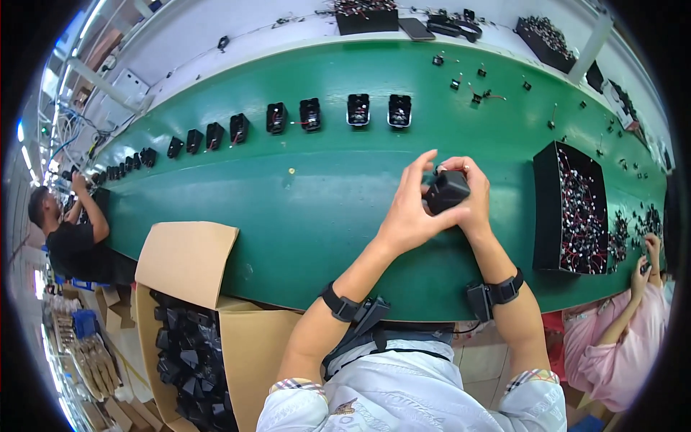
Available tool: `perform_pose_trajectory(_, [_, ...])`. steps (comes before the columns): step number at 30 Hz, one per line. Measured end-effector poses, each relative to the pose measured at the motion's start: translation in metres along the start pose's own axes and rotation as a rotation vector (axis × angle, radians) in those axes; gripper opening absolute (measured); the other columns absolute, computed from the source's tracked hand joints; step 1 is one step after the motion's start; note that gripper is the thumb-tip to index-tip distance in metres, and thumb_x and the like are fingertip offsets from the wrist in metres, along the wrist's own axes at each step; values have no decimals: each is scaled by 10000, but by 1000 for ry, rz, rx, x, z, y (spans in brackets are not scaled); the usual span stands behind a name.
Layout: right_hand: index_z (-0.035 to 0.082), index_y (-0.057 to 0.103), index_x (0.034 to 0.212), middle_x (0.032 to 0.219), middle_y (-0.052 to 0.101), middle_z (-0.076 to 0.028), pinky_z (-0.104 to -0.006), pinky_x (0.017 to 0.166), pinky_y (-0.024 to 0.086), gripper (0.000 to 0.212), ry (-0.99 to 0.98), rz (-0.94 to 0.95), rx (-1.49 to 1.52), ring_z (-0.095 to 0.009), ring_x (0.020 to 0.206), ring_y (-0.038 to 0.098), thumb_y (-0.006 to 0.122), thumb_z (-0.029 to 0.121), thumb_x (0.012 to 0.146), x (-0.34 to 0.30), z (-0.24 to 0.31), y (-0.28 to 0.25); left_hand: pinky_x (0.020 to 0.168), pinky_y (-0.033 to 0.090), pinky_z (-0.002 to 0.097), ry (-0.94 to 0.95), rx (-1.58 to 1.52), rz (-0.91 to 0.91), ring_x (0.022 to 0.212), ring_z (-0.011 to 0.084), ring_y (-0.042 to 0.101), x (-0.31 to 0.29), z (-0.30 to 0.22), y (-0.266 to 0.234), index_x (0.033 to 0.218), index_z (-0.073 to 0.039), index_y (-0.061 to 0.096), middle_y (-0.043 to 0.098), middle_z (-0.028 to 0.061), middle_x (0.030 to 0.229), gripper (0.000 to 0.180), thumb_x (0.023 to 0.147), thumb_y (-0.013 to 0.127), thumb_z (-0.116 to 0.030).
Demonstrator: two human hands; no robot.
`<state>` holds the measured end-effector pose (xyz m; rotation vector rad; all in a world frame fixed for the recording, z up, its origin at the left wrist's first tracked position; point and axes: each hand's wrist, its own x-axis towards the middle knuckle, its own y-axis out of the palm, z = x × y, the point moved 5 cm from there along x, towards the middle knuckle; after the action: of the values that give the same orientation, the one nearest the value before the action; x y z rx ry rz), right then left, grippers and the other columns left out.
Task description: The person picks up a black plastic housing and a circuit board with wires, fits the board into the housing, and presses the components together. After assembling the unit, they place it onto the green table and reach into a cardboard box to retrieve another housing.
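Above the green table, a small black plastic housing [448, 191] is held between both of my hands. My left hand [412, 212] curves round its left side, with the thumb along the lower edge and the fingers raised. My right hand [476, 196] grips the housing from the right, its fingertips bent over the top. What lies inside the housing, and some of the fingertips, are hidden. Beyond my hands stands a row of similar black housings, among them an open one [400, 111] at the right end; red wires show at several.
Right of my hands stands a black box [545, 209] of small wired parts, with more scattered at the far right. A cardboard carton [248, 360] of black housings is at lower left. Co-workers sit at the left [72, 230] and right [612, 342]. A phone [417, 29] lies at the back.
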<state>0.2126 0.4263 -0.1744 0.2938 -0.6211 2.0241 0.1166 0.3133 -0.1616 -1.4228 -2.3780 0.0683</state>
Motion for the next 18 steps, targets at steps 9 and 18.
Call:
perform_pose_trajectory(9, [-39, 696, 997, 1049, 665, -70, -275, 813, 557, 65, 130, 52, 437, -137, 901, 673, 685, -17, 937, 2, 25, -4, 584, 535, 300, -302, -930, -38, 754, 198, 691, 10, 29, -23, 1242, -76, 496, 670, 110, 1013, 375, 1074, 489, -412])
perform_pose_trajectory(18, [-1, 730, 946, 1073, 645, -123, -319, 784, 583, 178, -370, 151, -76, -219, 912, 667, 787, -60, 788, -12, 72, 0, 621, 485, 272, -298, -1040, 144, 882, 123, 623, 5, 30, -15, 1322, -112, 526, 623, 34, 1066, 472, 1039, 469, -485])
